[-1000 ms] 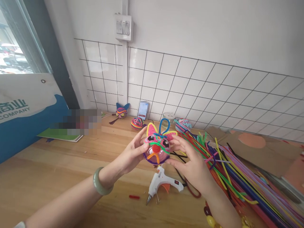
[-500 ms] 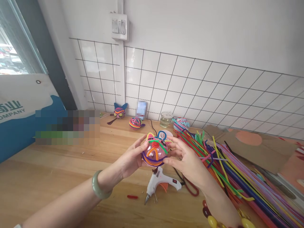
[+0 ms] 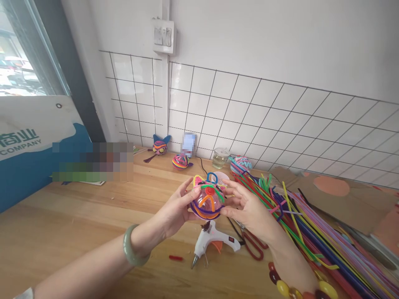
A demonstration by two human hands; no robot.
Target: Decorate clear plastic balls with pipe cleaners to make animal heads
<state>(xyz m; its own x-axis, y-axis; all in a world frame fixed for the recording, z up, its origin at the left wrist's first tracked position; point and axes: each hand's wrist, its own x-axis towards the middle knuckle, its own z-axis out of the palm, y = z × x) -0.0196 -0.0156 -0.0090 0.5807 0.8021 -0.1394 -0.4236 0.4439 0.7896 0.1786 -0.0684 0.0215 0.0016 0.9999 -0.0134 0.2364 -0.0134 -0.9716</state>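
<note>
A clear plastic ball [image 3: 204, 203] trimmed with coloured pipe cleaners is held up above the table. It has a red coil in the middle, orange strips, a purple and orange band below, yellow-and-pink ears and a blue loop on top. My left hand [image 3: 176, 209] grips its left side, thumb on the front. From the right, my right hand [image 3: 251, 209] holds the other side with curled fingers and thumb. Beneath the ball lies a white glue gun [image 3: 210, 240], nozzle toward me. Red-handled scissors [image 3: 254, 249] lie partly under my right hand. A short red piece [image 3: 176, 258] rests left of the nozzle.
Bundled pipe cleaners [image 3: 314, 224] spread across the right side, beside brown cardboard [image 3: 339, 203]. Along the wall stand decorated balls [image 3: 160, 146], a phone-like screen [image 3: 188, 144] and a lidded glass jar [image 3: 220, 158]. A blue-and-white banner [image 3: 31, 120] stands at the left.
The view has shifted slightly, so everything sits a little further right. The ball has tilted slightly between my hands, which keep their hold. More of the scissors' handles shows.
</note>
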